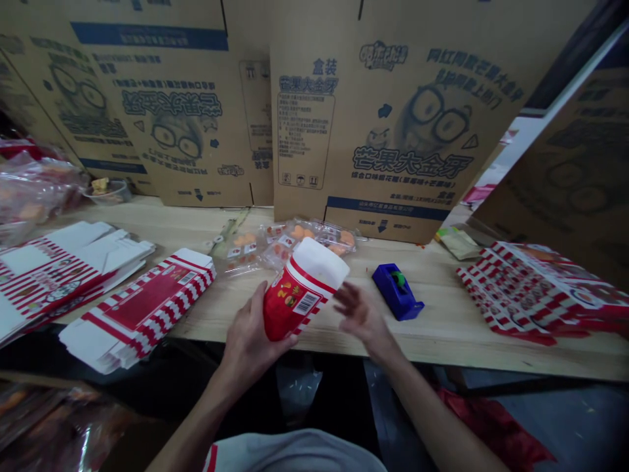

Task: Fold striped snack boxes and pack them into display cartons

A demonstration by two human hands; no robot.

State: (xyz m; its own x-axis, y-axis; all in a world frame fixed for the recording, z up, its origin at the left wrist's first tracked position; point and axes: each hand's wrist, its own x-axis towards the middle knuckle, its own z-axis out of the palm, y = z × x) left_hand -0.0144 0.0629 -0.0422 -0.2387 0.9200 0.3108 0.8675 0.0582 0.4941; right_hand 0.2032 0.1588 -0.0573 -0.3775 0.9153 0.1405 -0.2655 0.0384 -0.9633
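Observation:
My left hand [250, 337] is wrapped round the lower part of a red and white striped carton [299, 288], which it holds up over the front edge of the wooden table [442, 321], tilted to the right with its white end up. My right hand [361, 314] hovers just right of the carton, fingers spread and a little blurred, holding nothing. Clear packets of orange sweets [289, 239] lie on the table behind the carton.
Flat striped cartons lie in stacks at the left [142, 308], far left [54, 272] and right [531, 288]. A blue tape dispenser [397, 290] sits right of my hands. Large printed cardboard boxes [393, 124] wall off the back. Plastic bags [29, 190] lie at the far left.

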